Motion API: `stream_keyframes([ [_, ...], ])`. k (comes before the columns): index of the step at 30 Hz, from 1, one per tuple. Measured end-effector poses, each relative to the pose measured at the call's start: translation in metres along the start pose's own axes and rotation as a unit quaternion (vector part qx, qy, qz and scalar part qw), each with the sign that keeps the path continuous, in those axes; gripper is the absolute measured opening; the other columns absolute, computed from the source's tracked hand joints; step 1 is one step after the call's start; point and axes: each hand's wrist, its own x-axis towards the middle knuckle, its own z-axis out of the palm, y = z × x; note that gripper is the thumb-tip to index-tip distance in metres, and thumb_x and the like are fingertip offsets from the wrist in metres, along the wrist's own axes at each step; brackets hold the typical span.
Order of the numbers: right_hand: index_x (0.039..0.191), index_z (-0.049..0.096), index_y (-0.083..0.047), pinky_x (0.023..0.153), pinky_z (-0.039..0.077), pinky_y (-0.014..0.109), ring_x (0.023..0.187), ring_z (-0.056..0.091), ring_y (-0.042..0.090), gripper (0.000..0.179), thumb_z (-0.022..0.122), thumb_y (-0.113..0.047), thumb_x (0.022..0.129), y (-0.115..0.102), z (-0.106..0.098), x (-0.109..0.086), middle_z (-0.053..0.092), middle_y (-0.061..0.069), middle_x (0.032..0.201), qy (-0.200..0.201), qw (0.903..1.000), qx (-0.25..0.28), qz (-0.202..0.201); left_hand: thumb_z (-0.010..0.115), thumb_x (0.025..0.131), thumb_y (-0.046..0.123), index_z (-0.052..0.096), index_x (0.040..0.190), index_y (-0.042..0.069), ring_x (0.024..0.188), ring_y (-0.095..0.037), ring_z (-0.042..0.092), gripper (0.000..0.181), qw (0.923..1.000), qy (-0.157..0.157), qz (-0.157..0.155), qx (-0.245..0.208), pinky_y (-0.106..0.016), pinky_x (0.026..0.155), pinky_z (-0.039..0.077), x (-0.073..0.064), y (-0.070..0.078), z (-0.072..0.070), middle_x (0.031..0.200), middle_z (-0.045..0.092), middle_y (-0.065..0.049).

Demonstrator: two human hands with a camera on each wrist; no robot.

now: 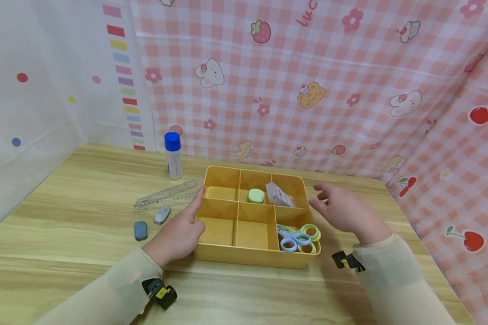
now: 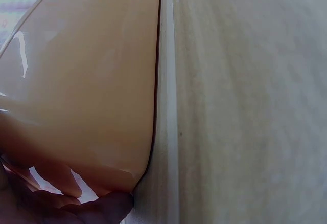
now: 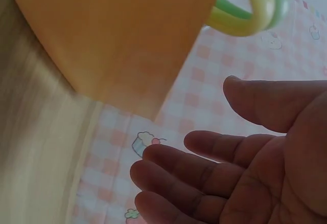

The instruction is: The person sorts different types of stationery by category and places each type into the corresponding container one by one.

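Note:
A yellow divided organizer box (image 1: 256, 258) stands on the table between both hands. My left hand (image 1: 175, 237) lies against its left side, index finger extended along the wall and thumb near the rim; in the left wrist view its fingertips (image 2: 110, 207) touch the wall. My right hand (image 1: 345, 211) hovers off the right side with fingers apart, holding nothing. Blue scissors (image 1: 293, 238) and yellow-green scissors (image 1: 317, 232) lie in the front right compartment. A pale green rounded piece (image 1: 255, 196) sits in the back middle one, a clear plastic case (image 1: 279, 195) leaning in the back right one.
Left of the box lie two clear rulers (image 1: 166, 193), a light grey eraser-like block (image 1: 161, 215) and a darker blue-grey one (image 1: 140, 230). A clear bottle with a blue cap (image 1: 173, 155) stands behind them. Patterned cloth (image 1: 284, 58) hangs along the table's back and right.

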Motion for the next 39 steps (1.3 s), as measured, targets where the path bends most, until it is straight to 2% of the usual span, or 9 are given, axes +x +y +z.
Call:
stream_keyframes([
  [10,0.151,0.050,0.003,0.101,0.055,0.062,0.118,0.069,0.041,0.060,0.058,-0.037,0.106,0.008,0.013,-0.002,0.069,0.025,0.133,0.000,0.9998,0.021,-0.007,0.038,0.105,0.016,-0.004,0.171,0.027,0.162,-0.032,0.018,0.078,1.0000,0.003,0.002,0.000,-0.058,0.129,0.019,0.001,0.000,0.002,0.178,0.008,-0.002],
  [18,0.152,0.049,0.002,0.099,0.057,0.060,0.116,0.070,0.040,0.064,0.060,-0.040,0.105,0.010,0.020,-0.005,0.068,0.025,0.134,-0.009,0.9991,0.041,0.001,0.039,0.105,0.016,-0.004,0.170,0.028,0.162,-0.032,0.018,0.079,1.0000,0.001,-0.001,-0.002,-0.058,0.130,0.018,0.000,0.001,0.002,0.178,0.008,-0.002],
  [26,0.152,0.048,0.004,0.103,0.054,0.061,0.119,0.068,0.040,0.066,0.062,-0.040,0.104,0.009,0.027,-0.008,0.070,0.024,0.133,-0.024,0.9989,0.041,0.001,0.038,0.105,0.014,-0.004,0.171,0.026,0.162,-0.033,0.017,0.079,1.0000,0.002,0.005,-0.006,-0.057,0.130,0.017,0.001,-0.001,0.003,0.177,0.010,-0.006],
  [34,0.145,0.059,0.003,0.100,0.056,0.058,0.111,0.072,0.031,0.053,0.058,-0.035,0.107,0.008,0.029,-0.010,0.076,0.016,0.123,-0.031,0.9983,0.047,-0.018,0.038,0.105,0.014,-0.004,0.170,0.028,0.162,-0.034,0.018,0.079,1.0000,0.002,0.005,-0.002,-0.058,0.130,0.018,0.000,0.000,0.002,0.177,0.010,-0.006],
  [36,0.142,0.063,0.001,0.097,0.058,0.056,0.106,0.072,0.028,0.050,0.058,-0.035,0.107,0.009,0.030,-0.010,0.077,0.013,0.118,-0.029,0.9980,0.049,-0.025,0.038,0.105,0.014,-0.004,0.170,0.027,0.162,-0.034,0.017,0.079,1.0000,0.003,0.005,-0.001,-0.058,0.130,0.017,0.000,0.000,0.001,0.178,0.009,-0.006],
  [39,0.135,0.067,-0.001,0.083,0.059,0.045,0.091,0.069,0.021,0.042,0.055,-0.032,0.109,0.010,0.033,-0.010,0.076,0.008,0.103,-0.036,0.9962,0.075,-0.027,0.038,0.105,0.014,-0.004,0.170,0.027,0.162,-0.034,0.017,0.079,1.0000,0.002,0.006,-0.001,-0.058,0.130,0.017,-0.001,0.000,0.000,0.178,0.009,-0.006],
])
